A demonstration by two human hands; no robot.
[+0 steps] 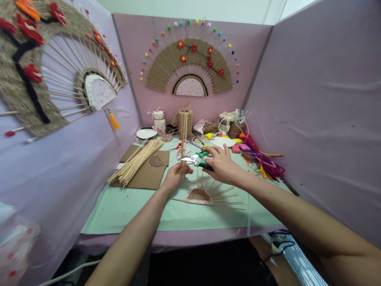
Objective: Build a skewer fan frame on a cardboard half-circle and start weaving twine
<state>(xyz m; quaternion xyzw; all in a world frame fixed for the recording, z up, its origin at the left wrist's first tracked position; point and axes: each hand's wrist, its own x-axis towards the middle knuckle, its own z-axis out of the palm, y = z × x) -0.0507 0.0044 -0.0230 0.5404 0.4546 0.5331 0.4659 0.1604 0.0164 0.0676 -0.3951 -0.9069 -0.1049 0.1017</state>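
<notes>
Bare forearms reach in from the 6 o'clock edge and meet over a mint-green table (125,206). Just beyond them lies a small half-round fan base (199,196) with thin sticks splayed out from it toward 3 o'clock, flat on the table below both hands. The left hand (175,174) is closed around a bundle of bamboo sticks (183,137), held upright, its top rising toward 12 o'clock. The right hand (222,165) grips green-handled shears (195,159), fingers wrapped on the handles, the metal blades pointing toward 9 o'clock at the upright bundle; whether the blades touch it cannot be told.

At 9 o'clock from the hands a loose sheaf of sticks (137,161) lies slanted across sheets of brown cardboard (149,174). At 3 o'clock a heap of coloured pipe cleaners (263,161) spreads along the table edge. Toward 12 o'clock stand a white plate (146,133), a white jar (158,119) and a clutter of ribbon and scraps. On the pink back wall hangs a finished woven fan (190,67) with red flowers and bead-tipped sticks; a larger fan (44,67) hangs on the wall at 10 o'clock.
</notes>
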